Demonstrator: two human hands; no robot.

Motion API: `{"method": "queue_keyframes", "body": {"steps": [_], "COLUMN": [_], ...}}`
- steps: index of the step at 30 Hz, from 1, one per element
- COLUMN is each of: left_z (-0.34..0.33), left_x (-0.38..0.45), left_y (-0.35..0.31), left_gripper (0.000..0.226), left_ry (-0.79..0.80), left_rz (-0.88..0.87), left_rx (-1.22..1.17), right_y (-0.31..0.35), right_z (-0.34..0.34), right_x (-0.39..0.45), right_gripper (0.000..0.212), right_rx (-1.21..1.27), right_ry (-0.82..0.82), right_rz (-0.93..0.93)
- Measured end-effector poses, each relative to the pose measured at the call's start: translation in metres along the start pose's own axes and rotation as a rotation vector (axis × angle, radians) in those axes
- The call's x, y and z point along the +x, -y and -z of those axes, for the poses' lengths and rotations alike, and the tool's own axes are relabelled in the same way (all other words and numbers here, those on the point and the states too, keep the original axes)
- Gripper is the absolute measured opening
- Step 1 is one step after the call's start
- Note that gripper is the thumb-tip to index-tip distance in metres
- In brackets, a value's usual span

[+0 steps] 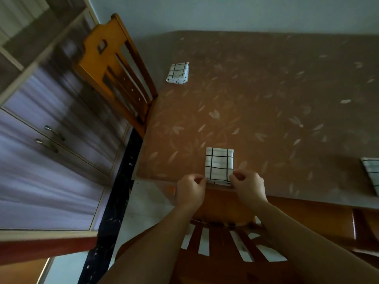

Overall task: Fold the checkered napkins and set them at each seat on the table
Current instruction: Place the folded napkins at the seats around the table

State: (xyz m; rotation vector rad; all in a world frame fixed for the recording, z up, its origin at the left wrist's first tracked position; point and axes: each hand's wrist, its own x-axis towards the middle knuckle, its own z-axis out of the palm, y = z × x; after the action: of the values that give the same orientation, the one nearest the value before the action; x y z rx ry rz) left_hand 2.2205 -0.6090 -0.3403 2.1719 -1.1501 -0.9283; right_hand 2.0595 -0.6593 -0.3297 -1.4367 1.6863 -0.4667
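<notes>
A folded white napkin with black checks (219,165) lies at the near edge of the brown leaf-patterned table (266,111). My left hand (191,191) pinches its near left corner and my right hand (249,189) pinches its near right corner. A second folded checkered napkin (178,73) lies at the far left of the table, beside a wooden chair. A third checkered napkin (372,173) shows partly at the right edge of the view.
A wooden chair (117,70) stands at the table's left side. Another chair's slatted back (231,240) is right below my arms, against the near edge. A cabinet with metal handles (51,138) fills the left. A wall runs behind the table.
</notes>
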Motion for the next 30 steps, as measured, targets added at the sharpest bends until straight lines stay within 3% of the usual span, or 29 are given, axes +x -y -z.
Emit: {"method": "queue_keyframes", "body": {"steps": [3,8,11,14,17,21,26,30], "left_z": [0.008,0.051,0.07,0.074,0.056,0.007,-0.039,-0.076], "left_x": [-0.001,-0.01,-0.024,-0.042,-0.06,-0.087,-0.122,-0.134], "left_y": [-0.003,-0.038,-0.081,-0.133,-0.179,-0.213,-0.234,-0.252], "left_gripper": [0.024,0.034,0.038,0.045,0.051,0.055,0.058,0.058], "left_ry": [-0.003,-0.065,-0.057,0.011,0.028,0.068,0.103,0.09], "left_rz": [0.006,-0.046,-0.182,-0.33,-0.501,-0.696,-0.729,-0.676], "left_rx": [0.027,0.201,0.314,0.385,0.462,0.54,0.57,0.587], "right_y": [0.005,0.018,0.021,0.023,0.008,-0.023,-0.065,-0.109], "right_z": [0.005,0.052,0.103,0.161,0.21,0.258,0.31,0.362], "right_x": [0.002,-0.006,-0.012,-0.029,-0.048,-0.093,-0.127,-0.124], "right_gripper": [0.009,0.018,0.026,0.039,0.055,0.044,0.052,0.045], "right_rx": [-0.04,-0.137,-0.29,-0.395,-0.489,-0.592,-0.576,-0.577], "right_ry": [0.026,-0.07,-0.103,-0.179,-0.301,-0.434,-0.463,-0.448], "right_rz": [0.016,0.011,0.141,0.145,0.139,0.126,0.029,-0.009]}}
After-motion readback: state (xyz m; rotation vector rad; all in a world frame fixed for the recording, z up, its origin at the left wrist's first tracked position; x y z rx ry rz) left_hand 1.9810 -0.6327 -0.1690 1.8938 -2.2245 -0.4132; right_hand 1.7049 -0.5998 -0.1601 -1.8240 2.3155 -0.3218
